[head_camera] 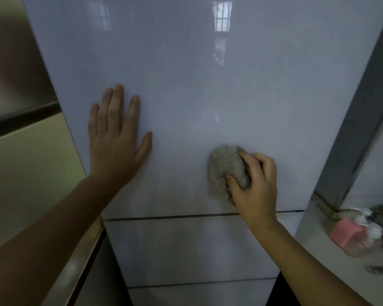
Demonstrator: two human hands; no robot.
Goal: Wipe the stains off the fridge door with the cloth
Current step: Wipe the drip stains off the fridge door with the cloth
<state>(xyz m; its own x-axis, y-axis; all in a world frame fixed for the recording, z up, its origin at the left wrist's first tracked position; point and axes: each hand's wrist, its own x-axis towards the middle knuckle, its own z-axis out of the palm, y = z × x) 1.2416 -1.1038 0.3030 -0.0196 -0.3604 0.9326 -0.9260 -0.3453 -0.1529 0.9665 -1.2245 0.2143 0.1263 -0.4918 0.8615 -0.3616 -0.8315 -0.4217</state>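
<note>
The glossy white fridge door (186, 89) fills the middle of the head view. My right hand (255, 186) presses a bunched grey-beige cloth (224, 166) flat against the door's lower right part, just above the seam to the drawer below. My left hand (115, 140) lies flat on the door to the left, fingers spread, holding nothing. A faint pale smudge (216, 115) shows on the door above the cloth. Part of the cloth is hidden under my fingers.
Two lower fridge drawer fronts (186, 248) sit beneath the door. A cream cabinet (27, 173) stands on the left. On the right, a white counter (332, 257) carries a pink bottle (349, 235), a clear pump bottle and a dark red object.
</note>
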